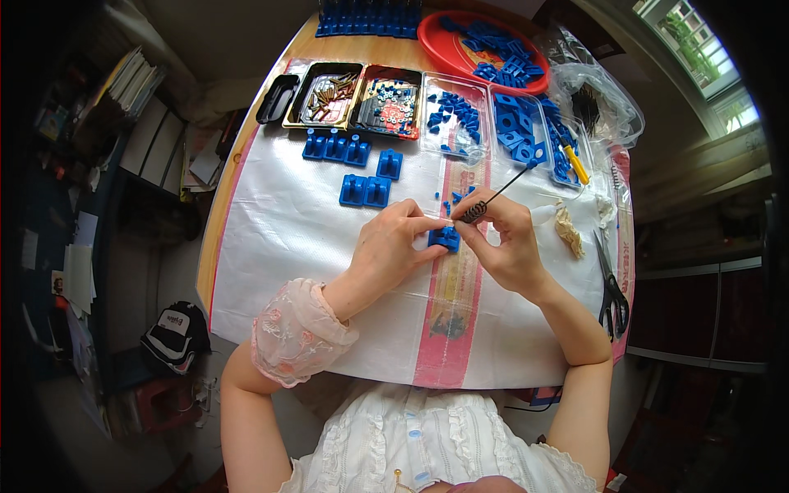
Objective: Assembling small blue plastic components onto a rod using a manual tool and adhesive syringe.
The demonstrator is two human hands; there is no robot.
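Note:
A small blue plastic part (445,239) sits on the white sheet in front of me, between my two hands. My left hand (386,248) is closed, its thumb and fingertips gripping the part's left side. My right hand (503,238) is closed around a thin black rod with a coil spring (474,213), its fingertips at the part's right edge. The rod slants up to the right and ends in a blue tip. Where the fingertips meet, small details are hidden. Several small blue pieces (457,198) lie just beyond the hands.
Blue assembled parts (364,191) stand left of centre. Behind them are trays of screws (331,97), nuts (388,103) and blue pieces (454,119). A red basin (436,51) holds more blue parts. Scissors (612,304), a yellow-handled tool (577,167) and crumpled paper (567,230) lie at right.

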